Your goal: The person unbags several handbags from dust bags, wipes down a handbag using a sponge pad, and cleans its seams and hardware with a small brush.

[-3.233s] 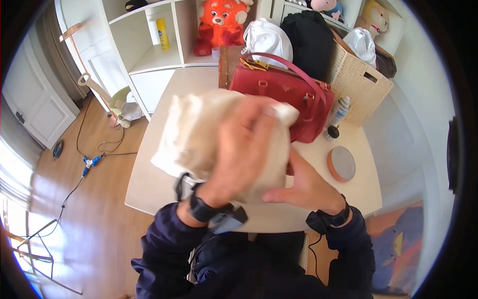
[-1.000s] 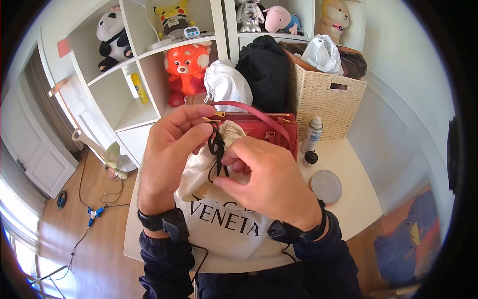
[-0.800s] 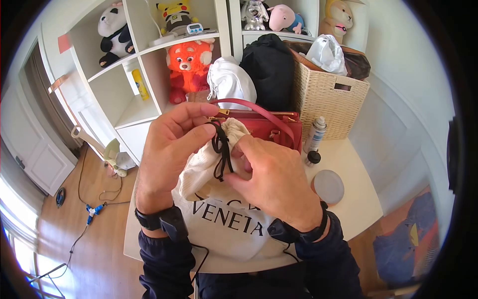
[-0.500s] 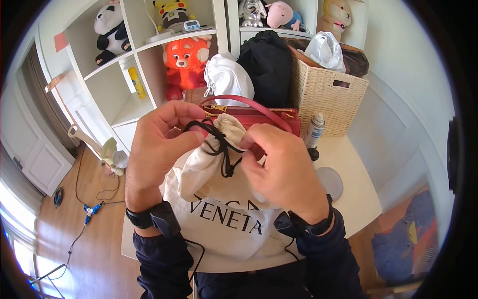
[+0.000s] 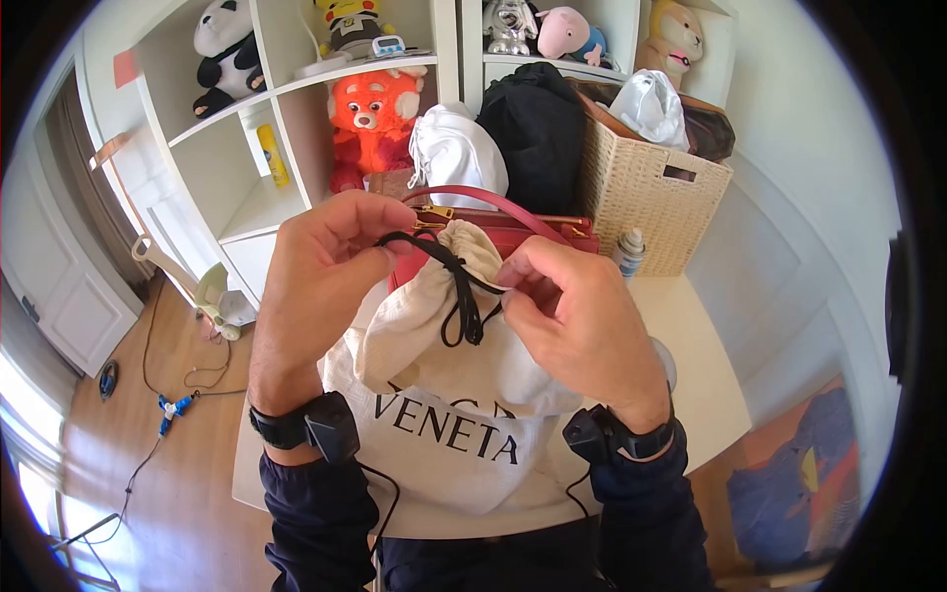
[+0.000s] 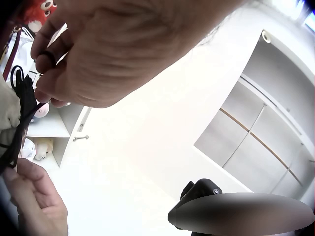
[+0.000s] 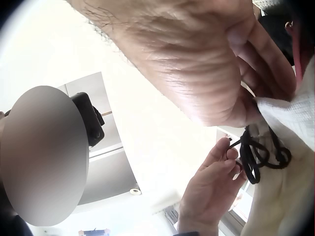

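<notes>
A cream cloth drawstring bag [image 5: 414, 335] with dark VENETA lettering lies on the table in front of the person. Its gathered neck stands up, and a black drawstring [image 5: 460, 286] is tied round it in a knot with loops hanging down. On the left of the neck, the left hand [image 5: 321, 281] pinches one part of the cord between thumb and fingers. Opposite it, the right hand [image 5: 592, 326] pinches another part at the neck's right side. Between the two hands the cord runs nearly straight. Both hands [image 7: 209, 191] and the cord's loops [image 7: 253, 155] also show in the right wrist view.
Right behind the cloth bag stands a red handbag [image 5: 552, 232]. Farther back are a white pouch [image 5: 459, 148], a black bag [image 5: 538, 128] and a wicker basket [image 5: 646, 197]. A spray can [image 5: 628, 254] stands by the basket. Shelves with plush toys [image 5: 370, 113] line the back.
Earlier the hands were handling the whole bag, blurred. Then they worked close together at the cord; since then they have drawn apart, and the cord has stretched between them round the knot.
</notes>
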Demonstrator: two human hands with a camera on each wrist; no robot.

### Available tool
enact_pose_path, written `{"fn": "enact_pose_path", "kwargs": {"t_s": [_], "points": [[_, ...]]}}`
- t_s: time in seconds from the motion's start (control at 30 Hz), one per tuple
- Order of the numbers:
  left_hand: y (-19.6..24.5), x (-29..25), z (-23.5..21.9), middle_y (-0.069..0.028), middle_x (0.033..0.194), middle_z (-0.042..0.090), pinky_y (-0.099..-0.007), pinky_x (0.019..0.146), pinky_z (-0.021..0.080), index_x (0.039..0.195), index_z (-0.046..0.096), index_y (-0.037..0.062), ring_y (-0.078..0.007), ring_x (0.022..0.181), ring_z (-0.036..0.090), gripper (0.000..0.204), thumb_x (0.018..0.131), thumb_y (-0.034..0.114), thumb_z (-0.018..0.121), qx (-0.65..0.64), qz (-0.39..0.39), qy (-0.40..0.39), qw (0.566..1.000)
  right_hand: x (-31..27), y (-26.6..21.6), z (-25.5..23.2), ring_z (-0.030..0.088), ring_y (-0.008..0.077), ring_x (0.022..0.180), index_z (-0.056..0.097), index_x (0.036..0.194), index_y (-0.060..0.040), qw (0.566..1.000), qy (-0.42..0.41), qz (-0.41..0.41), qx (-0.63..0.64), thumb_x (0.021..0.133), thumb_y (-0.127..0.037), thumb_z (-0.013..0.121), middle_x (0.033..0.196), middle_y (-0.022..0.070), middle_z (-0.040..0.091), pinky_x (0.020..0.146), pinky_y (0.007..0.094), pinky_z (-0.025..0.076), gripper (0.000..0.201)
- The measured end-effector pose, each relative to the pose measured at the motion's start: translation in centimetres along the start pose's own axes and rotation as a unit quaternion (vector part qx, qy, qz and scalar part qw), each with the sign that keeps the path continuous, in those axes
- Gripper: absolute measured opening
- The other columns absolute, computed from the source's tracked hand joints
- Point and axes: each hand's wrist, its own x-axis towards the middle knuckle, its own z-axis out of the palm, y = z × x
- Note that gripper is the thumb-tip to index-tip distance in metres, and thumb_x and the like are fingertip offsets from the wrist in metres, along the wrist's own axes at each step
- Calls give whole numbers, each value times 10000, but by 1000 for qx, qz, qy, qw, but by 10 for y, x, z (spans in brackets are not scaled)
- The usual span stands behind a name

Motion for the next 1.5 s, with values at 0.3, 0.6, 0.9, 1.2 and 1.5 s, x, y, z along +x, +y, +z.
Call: {"fn": "enact_pose_path", "kwargs": {"t_s": [0.3, 0.6, 0.9, 1.2, 1.5], "points": [[-11, 7, 9, -104, 1058, 788, -308, 896, 568, 1198, 745, -48, -144, 992, 715, 288, 919, -33, 675, 132, 64, 74, 986, 0, 3, -1, 702, 221, 746, 700, 1035, 22, 999, -15, 1, 28, 912, 4, 685, 867, 131, 743, 694, 348, 548, 125], [-11, 4, 16, -117, 1087, 780, -352, 921, 569, 1194, 748, -34, -203, 1002, 724, 297, 911, 48, 777, 212, 102, 35, 971, 2, 7, -8, 710, 206, 721, 687, 1148, 28, 996, -24, 12, 89, 930, 5, 643, 834, 141, 727, 711, 342, 560, 224], [1, -11, 28, -113, 1152, 697, -392, 926, 574, 1315, 674, 10, -262, 1003, 687, 711, 710, 218, 982, 240, 91, -121, 959, 1, 7, -6, 738, 185, 908, 666, 1197, 48, 989, -38, 20, 144, 954, -4, 676, 1046, 142, 756, 801, 330, 581, 248], [-1, -8, 27, -128, 1051, 702, -376, 852, 568, 1191, 707, -18, -250, 921, 696, 371, 864, 90, 846, 230, 90, -104, 963, -2, 0, -11, 720, 161, 936, 661, 1213, 48, 985, -48, 22, 161, 968, 7, 710, 1068, 115, 750, 827, 324, 584, 253], [-4, -6, 19, -11, 939, 713, -272, 769, 517, 1115, 719, -26, -83, 856, 619, 131, 991, 13, 736, 200, 22, -106, 974, -5, -3, -23, 754, 181, 988, 651, 1221, 62, 988, -84, 41, 122, 965, -7, 718, 1140, 152, 775, 859, 336, 602, 274]]}}
